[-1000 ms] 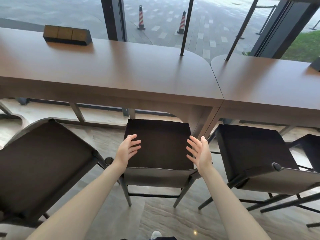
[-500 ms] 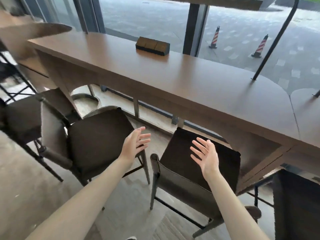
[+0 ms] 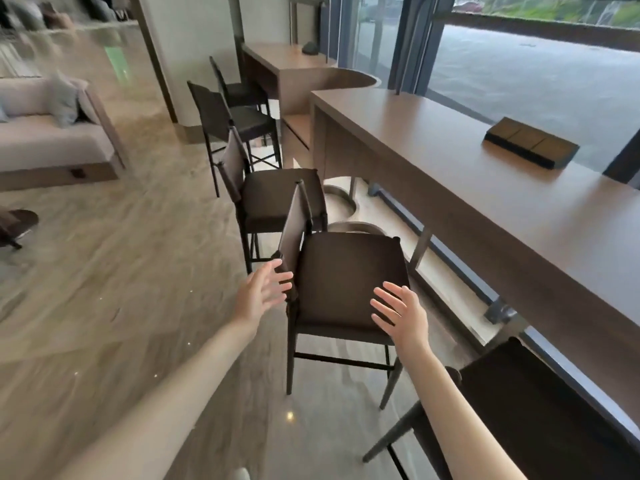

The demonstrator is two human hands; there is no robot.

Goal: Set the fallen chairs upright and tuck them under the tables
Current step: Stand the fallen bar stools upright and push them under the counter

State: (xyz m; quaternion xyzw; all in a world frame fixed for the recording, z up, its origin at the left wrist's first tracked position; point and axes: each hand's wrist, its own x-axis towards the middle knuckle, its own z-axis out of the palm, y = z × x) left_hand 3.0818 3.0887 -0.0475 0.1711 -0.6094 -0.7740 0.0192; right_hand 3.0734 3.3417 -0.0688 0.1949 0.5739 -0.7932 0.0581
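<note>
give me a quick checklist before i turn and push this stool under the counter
1. Nearest stool upright on its legs: ok.
2. Tucked under the counter: not ok, its seat is clear of the counter edge and its backrest is side-on to the counter.
3. Left hand gripping the backrest: not ok, open beside it.
4. Right hand holding the seat: not ok, open over its front.
5. Space beside the next stool: cannot tell, they look close.
6. Floor under the counter clear: cannot tell.
</note>
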